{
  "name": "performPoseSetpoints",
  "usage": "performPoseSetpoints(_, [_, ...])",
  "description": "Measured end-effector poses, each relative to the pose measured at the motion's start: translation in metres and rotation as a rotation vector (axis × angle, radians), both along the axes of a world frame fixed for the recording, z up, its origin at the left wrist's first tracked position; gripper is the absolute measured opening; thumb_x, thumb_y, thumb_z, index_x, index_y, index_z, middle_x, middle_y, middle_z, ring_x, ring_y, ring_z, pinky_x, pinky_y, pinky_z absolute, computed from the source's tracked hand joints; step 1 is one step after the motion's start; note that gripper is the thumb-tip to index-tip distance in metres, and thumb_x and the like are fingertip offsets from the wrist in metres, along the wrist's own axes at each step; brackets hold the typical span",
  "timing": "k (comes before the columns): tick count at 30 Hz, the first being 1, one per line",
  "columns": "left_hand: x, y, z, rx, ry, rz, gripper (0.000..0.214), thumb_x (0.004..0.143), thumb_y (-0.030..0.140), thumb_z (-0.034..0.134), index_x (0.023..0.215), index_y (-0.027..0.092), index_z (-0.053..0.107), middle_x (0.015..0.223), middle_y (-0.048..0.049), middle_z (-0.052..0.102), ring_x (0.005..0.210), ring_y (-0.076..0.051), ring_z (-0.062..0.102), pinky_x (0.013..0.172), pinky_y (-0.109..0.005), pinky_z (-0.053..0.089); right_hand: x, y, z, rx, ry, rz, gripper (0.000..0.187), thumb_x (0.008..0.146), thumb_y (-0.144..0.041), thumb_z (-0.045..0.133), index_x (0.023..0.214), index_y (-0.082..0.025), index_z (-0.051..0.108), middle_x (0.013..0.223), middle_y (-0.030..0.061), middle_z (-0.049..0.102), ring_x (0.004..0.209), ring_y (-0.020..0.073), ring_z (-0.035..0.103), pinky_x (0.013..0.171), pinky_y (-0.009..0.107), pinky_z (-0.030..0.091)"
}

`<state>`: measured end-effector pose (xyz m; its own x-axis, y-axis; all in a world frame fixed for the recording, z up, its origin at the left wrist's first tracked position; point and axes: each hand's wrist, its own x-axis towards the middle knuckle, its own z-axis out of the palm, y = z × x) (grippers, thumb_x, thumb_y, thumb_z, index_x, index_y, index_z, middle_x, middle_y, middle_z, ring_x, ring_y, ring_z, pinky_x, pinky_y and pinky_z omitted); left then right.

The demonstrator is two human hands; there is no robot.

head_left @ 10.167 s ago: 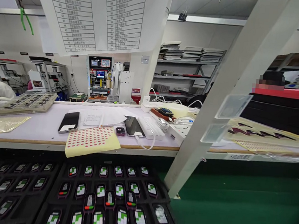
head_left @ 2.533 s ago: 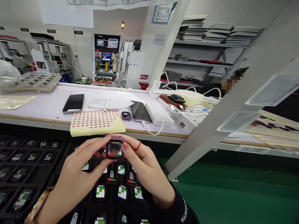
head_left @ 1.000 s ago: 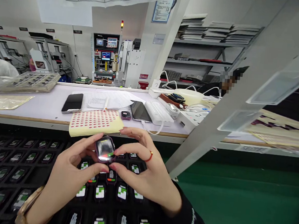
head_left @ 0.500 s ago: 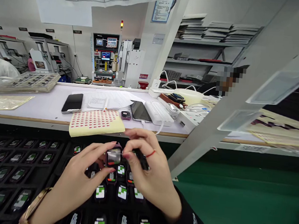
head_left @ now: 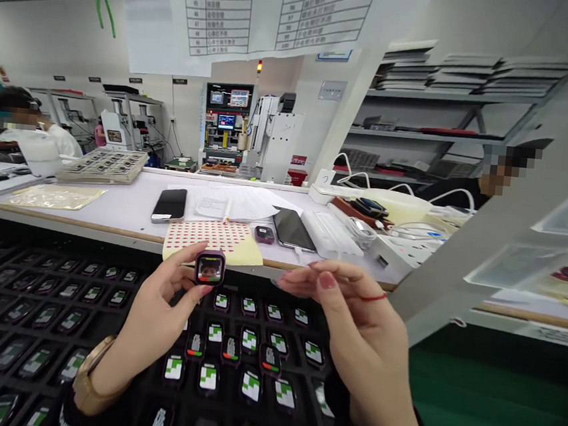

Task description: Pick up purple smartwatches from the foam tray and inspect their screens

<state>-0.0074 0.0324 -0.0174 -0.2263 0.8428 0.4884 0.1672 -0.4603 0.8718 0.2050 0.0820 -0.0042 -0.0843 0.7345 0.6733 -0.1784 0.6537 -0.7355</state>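
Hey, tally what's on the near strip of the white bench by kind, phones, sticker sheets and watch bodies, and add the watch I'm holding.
Smartphones: 2
Sticker sheet with red dots: 1
Watch bodies: 2, the loose watch body on the white bench and the held watch body in the left hand
Total: 5

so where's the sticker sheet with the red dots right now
In the head view the yellow sticker sheet lies at the front edge of the white bench, just beyond the watch in the left hand, between two dark phones.
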Motion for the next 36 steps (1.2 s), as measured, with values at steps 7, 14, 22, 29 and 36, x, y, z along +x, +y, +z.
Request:
performPoseSetpoints(7, [-0.004, 0.001, -0.006, -0.012, -0.013, 0.003, 0.047, 0.089, 0.019, 0.064, 0.135, 0.024, 0.054, 0.115, -0.0066, 0.069, 0.097, -0.017, 0.065, 0.083, -0.027, 0.058, -0.003, 0.009, -0.006, -0.035, -0.042, 0.033, 0.026, 0.095, -0.033, 0.074, 0.116, -0.021, 0.066, 0.111, 0.0073, 0.07, 0.092, 0.0232, 0.071, 0.09, 0.033, 0.062])
performPoseSetpoints(14, [-0.004, 0.001, -0.002, 0.0, -0.01, 0.014, 0.047, 0.087, 0.019, 0.067, 0.133, 0.023, 0.055, 0.121, -0.0075, 0.067, 0.098, -0.016, 0.067, 0.083, -0.026, 0.059, -0.004, 0.015, -0.014, -0.107, -0.096, 0.044, 0.025, 0.093, -0.038, 0.076, 0.109, -0.019, 0.072, 0.093, 0.0076, 0.074, 0.083, 0.0271, 0.073, 0.082, 0.04, 0.064])
performPoseSetpoints(22, [-0.004, 0.002, -0.004, -0.003, -0.036, -0.02, 0.047, 0.088, 0.017, 0.067, 0.132, 0.025, 0.055, 0.118, -0.0036, 0.069, 0.101, -0.014, 0.066, 0.087, -0.021, 0.056, -0.018, 0.017, -0.021, -0.078, -0.126, 0.106, 0.016, 0.097, -0.035, 0.068, 0.099, -0.019, 0.068, 0.1, 0.0077, 0.07, 0.075, 0.0201, 0.069, 0.072, 0.03, 0.061])
performPoseSetpoints(29, [-0.006, 0.001, -0.003, 0.006, -0.021, -0.021, 0.047, 0.09, 0.018, 0.066, 0.134, 0.026, 0.053, 0.12, -0.0027, 0.068, 0.1, -0.012, 0.064, 0.09, -0.021, 0.053, -0.02, 0.013, -0.018, -0.061, -0.127, 0.121, 0.012, 0.099, -0.032, 0.064, 0.099, -0.021, 0.066, 0.107, 0.0081, 0.068, 0.081, 0.0213, 0.069, 0.076, 0.032, 0.059])
performPoseSetpoints(36, [-0.003, 0.0, -0.007, -0.043, 0.009, -0.054, 0.046, 0.091, 0.023, 0.064, 0.135, 0.03, 0.053, 0.124, -0.0023, 0.064, 0.103, -0.015, 0.063, 0.093, -0.027, 0.052, -0.024, 0.013, -0.021, 0.095, -0.244, 0.073, 0.02, 0.099, -0.021, 0.055, 0.105, -0.022, 0.074, 0.112, 0.0063, 0.067, 0.103, 0.0243, 0.064, 0.091, 0.035, 0.052])
